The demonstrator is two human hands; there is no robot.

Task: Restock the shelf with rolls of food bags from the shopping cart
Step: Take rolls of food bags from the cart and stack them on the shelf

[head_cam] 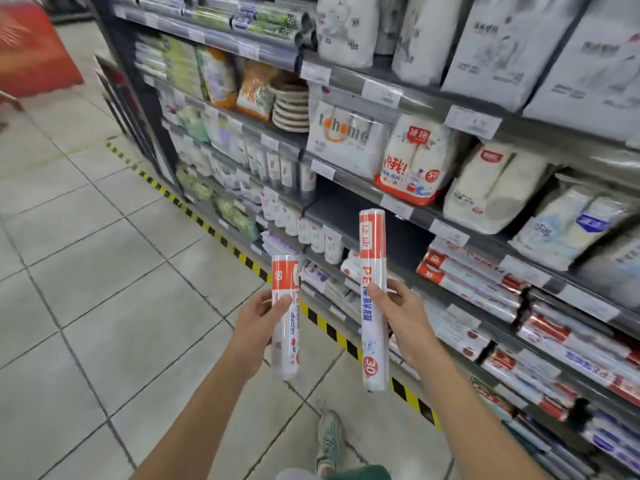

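Mid-task: we're standing at the shelf (pixel 349 211) with two rolls in hand, neither one placed yet. Both are hanging in the air over the floor, just in front of the lower shelf rows.

- Left hand (pixel 256 327) is gripping the shorter roll (pixel 285 317) around its middle, fingers (pixel 282 303) curled round it, roll roughly upright.
- Right hand (pixel 405 323) is gripping the longer roll (pixel 373 299) near mid-length, thumb across the front, the other fingers wrapping behind, roll upright too.

Matching red-and-white stacked rolls (pixel 478 282) are already lying on the lower right rows, so we're judging that as the target zone. There's also a bare dark stretch of shelf board just above the longer roll.

Left to do: place both rolls, then go back for more. The blurred red shape (pixel 31 46) at top left may be the cart; we can't tell, so we're not estimating the remaining stock.
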